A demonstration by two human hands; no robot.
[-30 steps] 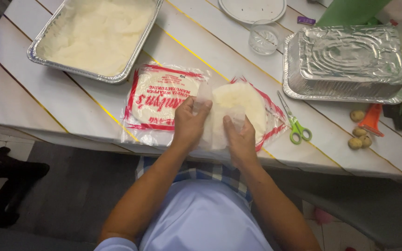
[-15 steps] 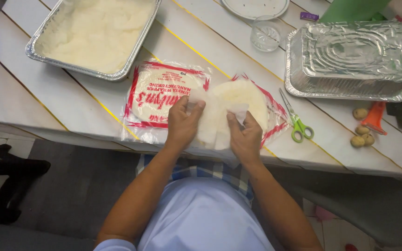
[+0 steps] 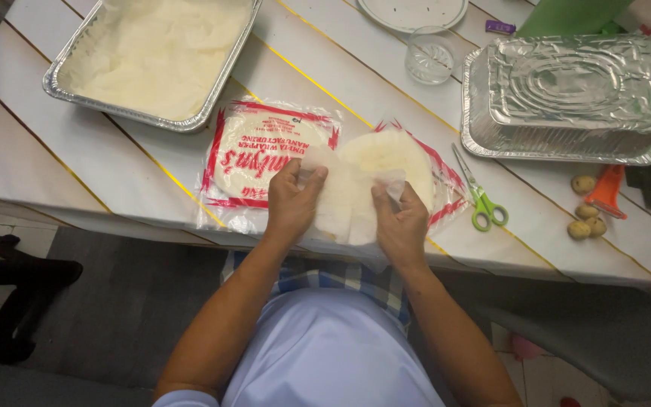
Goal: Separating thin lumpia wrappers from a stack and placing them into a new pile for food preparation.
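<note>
My left hand [image 3: 291, 202] and my right hand [image 3: 398, 222] both pinch a thin, pale round wrapper sheet [image 3: 348, 197] at the table's near edge. The sheet is folded and lifted off a stack of round wrappers [image 3: 393, 154], which lies on an opened clear bag with red print [image 3: 446, 188]. A second, sealed clear packet with red print [image 3: 254, 154] lies just left of my left hand, with white wrappers inside it.
A foil tray of pale mash [image 3: 152, 56] sits at the back left. A foil tray covered with an upturned foil lid [image 3: 566, 94] stands at the right. Green-handled scissors [image 3: 480, 200], several small potatoes [image 3: 585, 218], an orange tool [image 3: 608, 192], a clear cup [image 3: 429, 54] and a white plate [image 3: 412, 11] lie nearby.
Both hands have peeled one wrapper up from the stack and drawn it towards me; it now hangs folded between my fingers instead of lying flat.
</note>
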